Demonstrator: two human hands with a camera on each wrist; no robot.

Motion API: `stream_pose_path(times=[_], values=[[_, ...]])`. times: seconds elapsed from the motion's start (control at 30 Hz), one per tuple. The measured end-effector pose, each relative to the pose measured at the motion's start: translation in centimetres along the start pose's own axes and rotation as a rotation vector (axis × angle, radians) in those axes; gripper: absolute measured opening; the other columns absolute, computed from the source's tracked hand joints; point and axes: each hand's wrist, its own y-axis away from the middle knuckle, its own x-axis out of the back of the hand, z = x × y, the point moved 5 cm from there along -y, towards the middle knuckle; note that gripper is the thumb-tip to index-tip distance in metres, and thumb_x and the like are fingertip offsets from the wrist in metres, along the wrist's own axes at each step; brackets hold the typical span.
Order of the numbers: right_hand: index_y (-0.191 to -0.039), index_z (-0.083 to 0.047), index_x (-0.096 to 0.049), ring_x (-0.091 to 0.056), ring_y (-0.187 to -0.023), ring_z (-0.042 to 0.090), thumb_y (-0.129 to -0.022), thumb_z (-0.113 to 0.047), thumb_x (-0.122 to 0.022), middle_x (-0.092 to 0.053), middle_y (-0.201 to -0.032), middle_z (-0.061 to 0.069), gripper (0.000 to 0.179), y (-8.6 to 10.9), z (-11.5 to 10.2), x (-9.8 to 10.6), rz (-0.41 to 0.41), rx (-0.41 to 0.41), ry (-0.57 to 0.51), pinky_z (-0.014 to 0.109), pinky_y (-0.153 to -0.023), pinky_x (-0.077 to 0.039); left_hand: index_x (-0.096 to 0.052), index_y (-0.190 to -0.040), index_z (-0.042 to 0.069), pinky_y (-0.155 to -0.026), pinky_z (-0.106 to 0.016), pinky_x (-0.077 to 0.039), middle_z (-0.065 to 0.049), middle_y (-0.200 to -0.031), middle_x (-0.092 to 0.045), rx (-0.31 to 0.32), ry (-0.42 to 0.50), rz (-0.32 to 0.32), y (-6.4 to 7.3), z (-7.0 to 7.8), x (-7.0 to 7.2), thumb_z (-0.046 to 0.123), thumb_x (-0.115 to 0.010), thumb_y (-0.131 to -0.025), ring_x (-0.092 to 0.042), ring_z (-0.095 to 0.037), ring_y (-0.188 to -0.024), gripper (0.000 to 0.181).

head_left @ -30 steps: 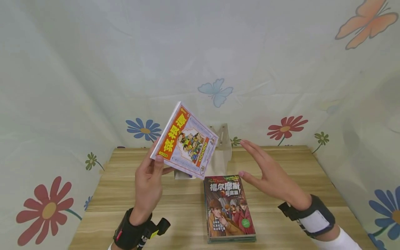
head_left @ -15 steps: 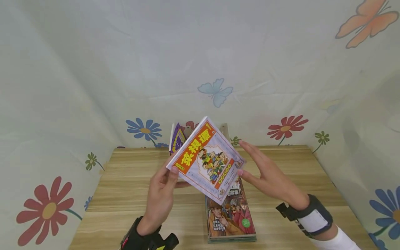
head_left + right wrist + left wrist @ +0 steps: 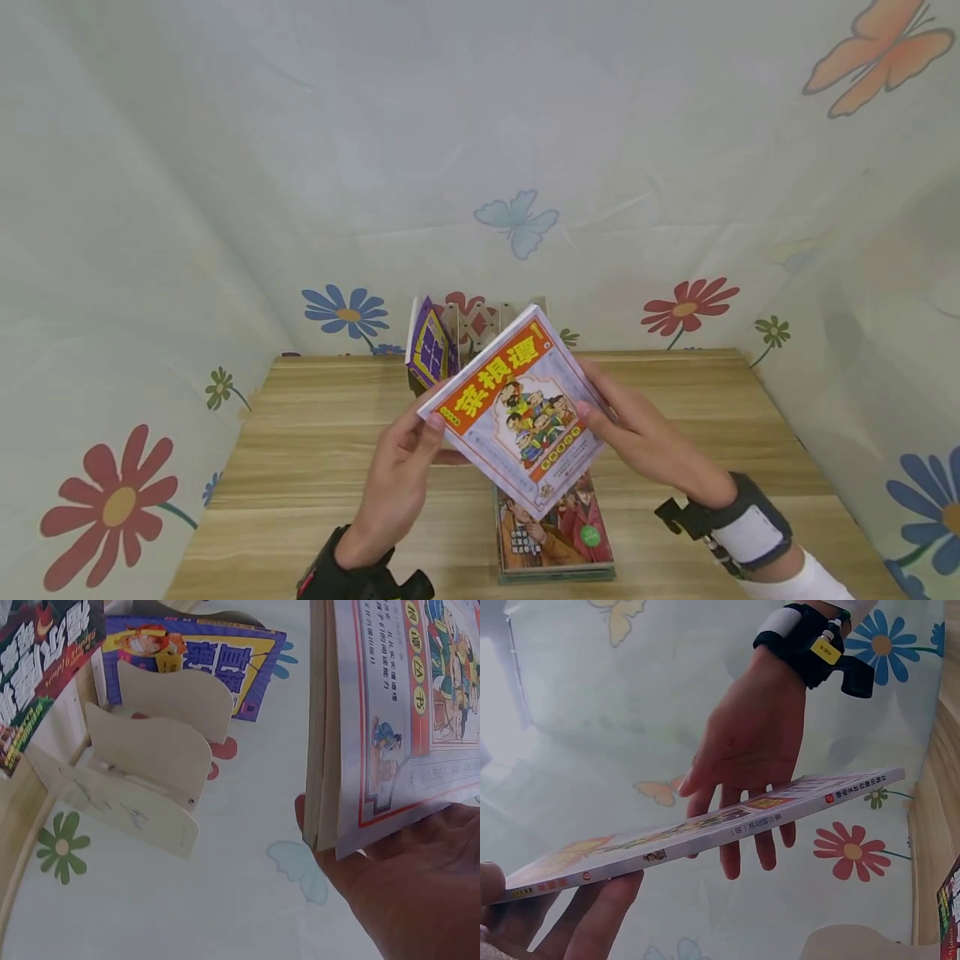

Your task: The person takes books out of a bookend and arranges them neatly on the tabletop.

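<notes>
A thin, light lilac comic book point(image 3: 517, 433) with a red-orange title band and yellow characters is held tilted above the table. My left hand point(image 3: 393, 492) grips its left corner, thumb on the cover and fingers underneath. At the opposite edge my right hand point(image 3: 652, 442) holds it too, thumb over the cover and fingers behind. The spine point(image 3: 739, 829) faces the left wrist camera. Below the held book lies a small stack of books point(image 3: 555, 542), partly covered by it; the top one has a dark cover with people in hats.
At the back of the wooden table point(image 3: 300, 467) stands a cream book rack point(image 3: 161, 757) with upright dividers. A purple book point(image 3: 431, 346) stands at the rack's left end. A flower-and-butterfly printed cloth point(image 3: 375, 167) surrounds the table at the back and sides.
My left hand has brought the comic book to the right and down, uncovering the purple book in the rack. My right hand, earlier apart from the comic book, now holds its right edge.
</notes>
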Motion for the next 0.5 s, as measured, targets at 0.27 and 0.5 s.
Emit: stream_pose_path(times=[0.27,0.5], values=[[-0.139,-0.008,-0.032,-0.062,-0.075,0.026,-0.099,-0.004,-0.037,-0.06,-0.097,0.012,0.041,0.6,-0.4,-0.1,-0.006,-0.044,-0.137,0.044,-0.059,-0.056,-0.04,-0.137,0.012,-0.074,-0.046,-0.054,-0.019,-0.114,-0.056,-0.012,-0.009,-0.036,0.3,-0.4,-0.2,0.008,-0.033,-0.101,-0.056,-0.032,-0.098,0.037],[-0.135,-0.01,-0.037,-0.062,-0.074,0.025,-0.1,-0.007,-0.038,-0.061,-0.095,0.01,0.036,1.4,2.3,-0.3,0.032,-0.047,-0.181,0.04,-0.056,-0.056,-0.04,-0.137,0.013,-0.074,-0.047,-0.054,-0.019,-0.115,-0.056,0.006,0.023,-0.029,0.2,-0.9,-0.4,0.011,-0.033,-0.101,-0.057,-0.033,-0.097,0.037]])
